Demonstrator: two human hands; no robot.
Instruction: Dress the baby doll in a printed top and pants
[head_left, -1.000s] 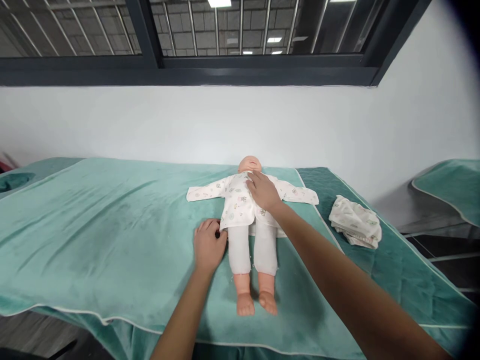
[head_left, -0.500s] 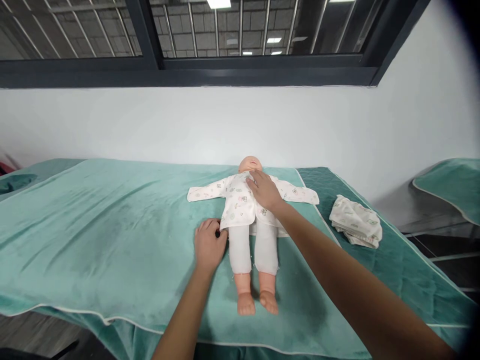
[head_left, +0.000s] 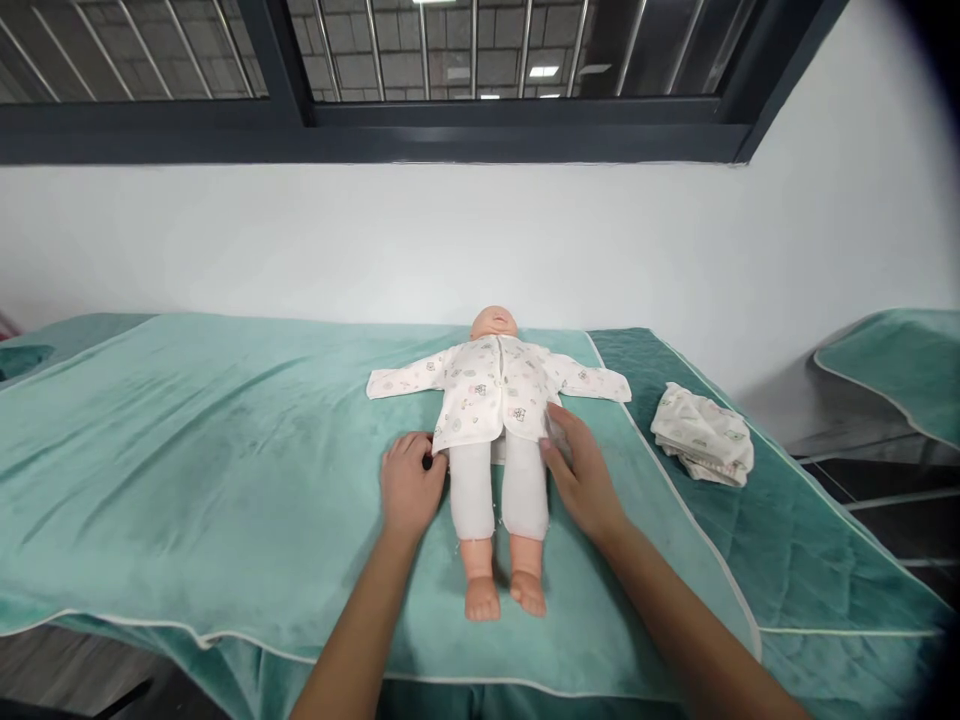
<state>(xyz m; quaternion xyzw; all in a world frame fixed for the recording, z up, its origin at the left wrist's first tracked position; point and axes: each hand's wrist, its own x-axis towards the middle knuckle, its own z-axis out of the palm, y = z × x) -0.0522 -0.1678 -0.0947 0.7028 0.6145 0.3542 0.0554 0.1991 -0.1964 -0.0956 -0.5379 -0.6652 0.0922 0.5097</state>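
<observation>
A baby doll (head_left: pixel 493 322) lies on its back, arms spread and feet toward me. It wears a white printed baby shirt (head_left: pixel 480 390) and white leggings (head_left: pixel 472 490); its feet are bare. At the shirt's lower left corner, my left hand (head_left: pixel 411 485) has its fingers curled in around the hem; the fingertips are partly hidden. My right hand (head_left: pixel 589 480) touches the shirt's lower right side, thumb and forefinger apart at the cloth edge. The shirt fronts meet along the middle and part slightly at the bottom.
Under the doll is a light green blanket (head_left: pixel 225 470) over a darker quilted cover (head_left: pixel 810 530). Folded printed cloth (head_left: pixel 703 432) sits to the right. Behind the bed stand a white wall (head_left: pixel 337 240) and a dark window frame (head_left: pixel 525 140). Another green-covered surface (head_left: pixel 900 365) is at far right.
My right hand has moved from the doll's chest down to the right side of the shirt hem. My left hand stays at the left hem corner. The view has shifted slightly.
</observation>
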